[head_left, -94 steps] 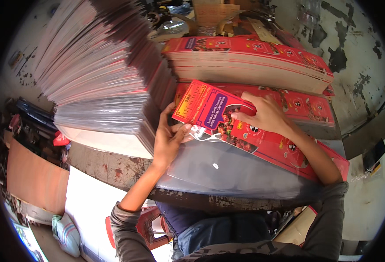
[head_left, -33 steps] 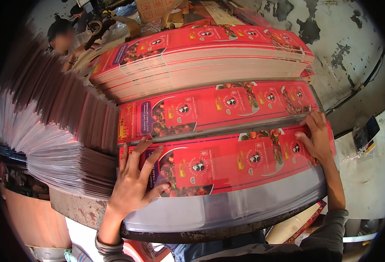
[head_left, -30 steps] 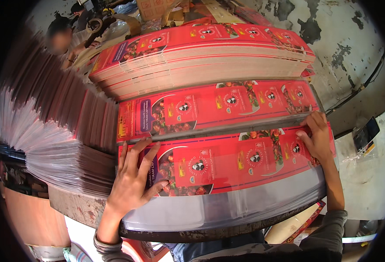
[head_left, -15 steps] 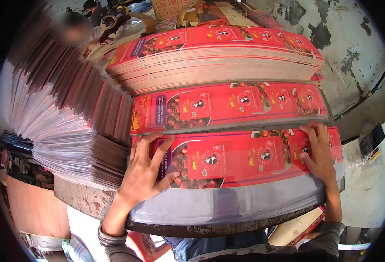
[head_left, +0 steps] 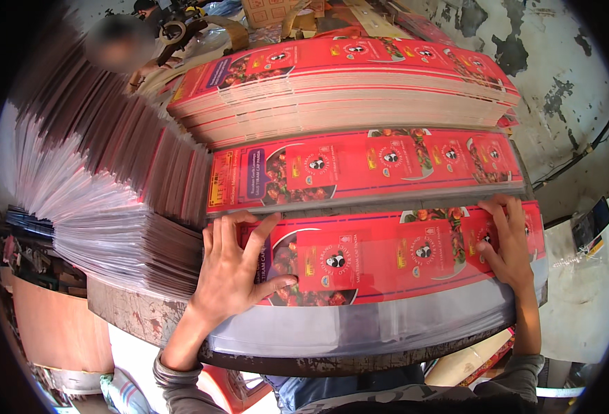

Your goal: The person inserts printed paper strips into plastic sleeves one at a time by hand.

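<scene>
Spreading its fingers open, the left hand (head_left: 233, 265) is resting on the left end of the red strip (head_left: 384, 259); the right hand (head_left: 508, 241), half open, is touching its right end. The strip is lying on clear sleeves (head_left: 311, 326).

The left hand (head_left: 234, 272) lies palm down, fingers spread toward one o'clock, thumb toward two. The right hand (head_left: 508, 241) curves its fingers toward eleven, thumb apart. The left forearm (head_left: 188, 337) slants toward one, the right forearm (head_left: 527, 321) toward twelve.
</scene>
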A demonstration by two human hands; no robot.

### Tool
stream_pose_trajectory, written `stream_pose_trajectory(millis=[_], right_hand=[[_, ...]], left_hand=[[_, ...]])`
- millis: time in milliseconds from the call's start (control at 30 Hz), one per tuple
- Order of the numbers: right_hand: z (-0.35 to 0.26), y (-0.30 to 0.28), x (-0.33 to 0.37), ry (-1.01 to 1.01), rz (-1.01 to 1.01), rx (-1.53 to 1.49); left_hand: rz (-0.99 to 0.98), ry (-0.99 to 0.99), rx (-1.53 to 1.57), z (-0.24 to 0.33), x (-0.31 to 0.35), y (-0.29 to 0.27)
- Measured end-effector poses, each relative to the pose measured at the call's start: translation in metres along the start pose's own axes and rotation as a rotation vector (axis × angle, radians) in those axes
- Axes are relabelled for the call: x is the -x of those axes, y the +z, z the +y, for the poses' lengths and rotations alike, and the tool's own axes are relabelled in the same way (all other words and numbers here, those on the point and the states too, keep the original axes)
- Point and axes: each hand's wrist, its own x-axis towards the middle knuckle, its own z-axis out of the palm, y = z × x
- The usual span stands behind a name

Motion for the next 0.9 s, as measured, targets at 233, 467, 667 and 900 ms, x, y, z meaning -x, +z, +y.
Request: stream_pose_trajectory(millis=[233,467,667,900], right_hand=[[0.000,0.001,0.000,-0.028,0.034,0.004],[0.005,0.007,-0.002,-0.039,0.029,0.048],[0.005,0.003,0.002,-0.060,0.062,0.037],[0.002,0.000,-0.001,-0.174,0.086,-0.006]], left_hand=[[0.054,-0.056,0.033,-0.002,0.001,0.007],[0.131,0.016,0.024,-0.008,0.004,0.009],[0.103,0.096,0.057,-0.008,0.006,-0.008],[0.057,0.092,0.084,0.000,0.010,-0.008]])
